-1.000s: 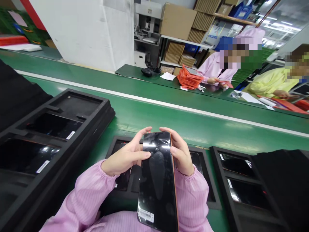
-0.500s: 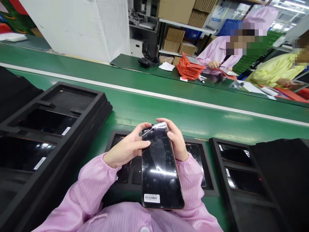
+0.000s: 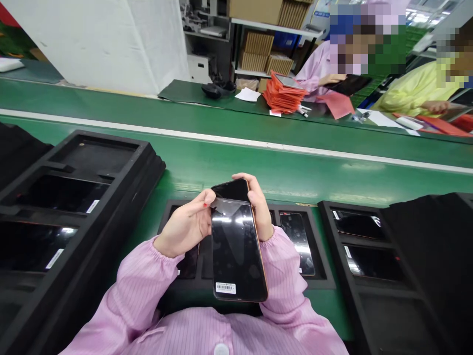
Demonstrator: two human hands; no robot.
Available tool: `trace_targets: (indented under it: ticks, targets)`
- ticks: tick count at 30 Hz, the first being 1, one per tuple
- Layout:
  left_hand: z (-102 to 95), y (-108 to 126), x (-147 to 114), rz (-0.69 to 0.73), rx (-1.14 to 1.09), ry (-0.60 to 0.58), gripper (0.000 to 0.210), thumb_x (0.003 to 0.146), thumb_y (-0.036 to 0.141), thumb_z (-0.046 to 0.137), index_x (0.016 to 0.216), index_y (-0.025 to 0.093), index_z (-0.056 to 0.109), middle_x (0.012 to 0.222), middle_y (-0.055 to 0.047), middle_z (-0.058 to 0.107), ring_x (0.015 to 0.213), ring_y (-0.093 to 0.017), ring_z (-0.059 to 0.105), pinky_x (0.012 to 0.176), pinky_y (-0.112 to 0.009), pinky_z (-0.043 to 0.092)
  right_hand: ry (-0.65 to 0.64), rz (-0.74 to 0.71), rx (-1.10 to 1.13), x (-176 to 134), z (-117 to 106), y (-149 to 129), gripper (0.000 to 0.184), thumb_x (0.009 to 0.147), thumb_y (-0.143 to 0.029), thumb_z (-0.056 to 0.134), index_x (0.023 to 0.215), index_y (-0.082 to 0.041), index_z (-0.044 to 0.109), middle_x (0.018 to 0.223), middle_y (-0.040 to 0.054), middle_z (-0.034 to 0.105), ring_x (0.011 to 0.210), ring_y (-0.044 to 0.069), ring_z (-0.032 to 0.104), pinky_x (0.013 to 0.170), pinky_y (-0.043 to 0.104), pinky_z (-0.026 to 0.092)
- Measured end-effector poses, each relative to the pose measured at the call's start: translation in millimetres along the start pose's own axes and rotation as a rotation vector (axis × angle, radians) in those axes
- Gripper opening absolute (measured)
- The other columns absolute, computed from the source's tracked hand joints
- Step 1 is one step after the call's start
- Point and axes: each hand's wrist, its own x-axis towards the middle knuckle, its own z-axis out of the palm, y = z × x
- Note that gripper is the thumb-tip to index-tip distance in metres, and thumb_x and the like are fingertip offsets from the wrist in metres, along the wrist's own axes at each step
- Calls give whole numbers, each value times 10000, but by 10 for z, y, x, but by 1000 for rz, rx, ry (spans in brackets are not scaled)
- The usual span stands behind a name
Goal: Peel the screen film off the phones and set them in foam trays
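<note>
While right hand clamps black rectangular orange-edged phone | left hand, palm inward at phone's left, pinches clear film

Bright overhead light; white glare streaks the held phone; soft sheen on the green bench; 2 pixelated patches upper right; stretched edges.

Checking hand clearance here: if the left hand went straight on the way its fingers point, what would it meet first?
The phone, near its upper end, which the left hand seems to touch; beyond it, the right hand, though depth is unclear.
</note>
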Motion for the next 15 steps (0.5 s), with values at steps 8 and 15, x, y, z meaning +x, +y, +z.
trace_targets:
  ticks: [8,15]
  targets:
    - [12,47,-61,-135,-163,-6,217,849,114,501,694,191,371,637,18,409,583,-147,513,595,-274,495,42,36,72,-36,15,-71,359,861,-467,420,1136,-247,488,943,44,552,791,186,544,731,317,477]
    - [24,71,-66,-211,-232,-12,315,743,66,507,625,194,244,660,-18,504,605,-186,562,604,-332,509,87,53,153,-46,44,-141,360,805,-447,434,1101,-245,466,917,45,558,766,192,557,709,331,497]
